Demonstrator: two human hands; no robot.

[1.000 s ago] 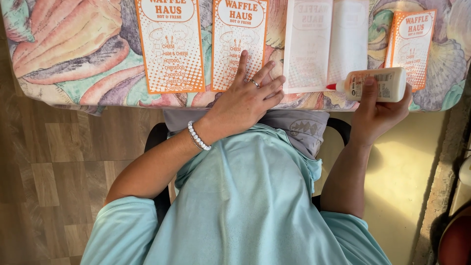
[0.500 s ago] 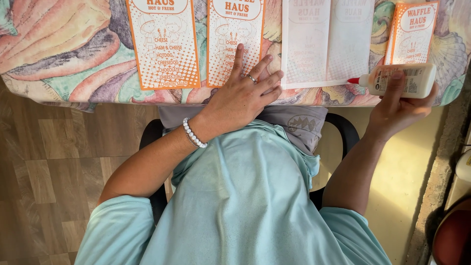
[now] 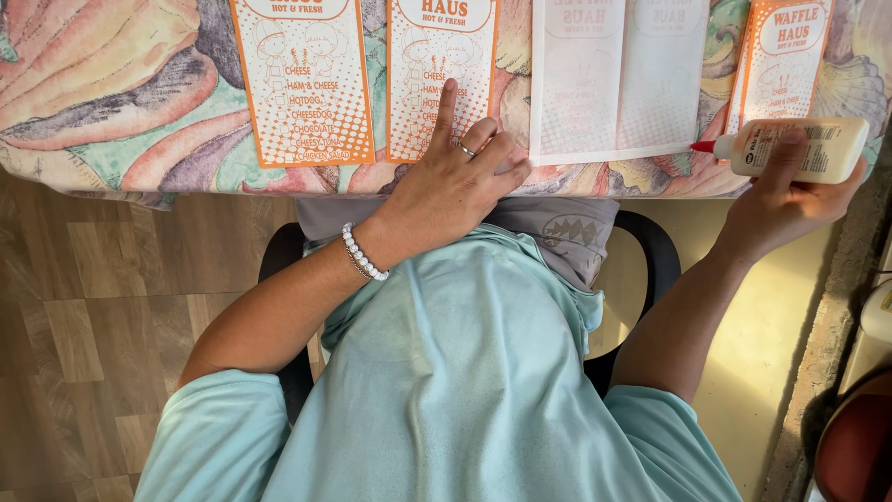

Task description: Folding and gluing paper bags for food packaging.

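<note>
My left hand (image 3: 451,181) lies flat, fingers spread, on the near end of an orange-and-white printed paper sleeve (image 3: 444,79). It grips nothing; it only presses, index finger stretched up along the sheet, which I judge keeps the paper from sliding on the table's edge.

My right hand (image 3: 785,200) is closed around a white glue bottle (image 3: 804,149), held on its side off the right end of the table. Its red nozzle (image 3: 703,146) points left, just beside the near right corner of the pale, turned-over sheet (image 3: 618,79). Lying sideways puts the tip close to the paper edge.

Bottle is opaque; how much glue is in it I cannot tell. The sleeves are flat, nothing in them that shows.

Another printed sleeve (image 3: 302,79) lies to the left, one more (image 3: 780,56) far right, all on a patterned tablecloth (image 3: 111,84). Bead bracelet (image 3: 362,256) on the left wrist.
</note>
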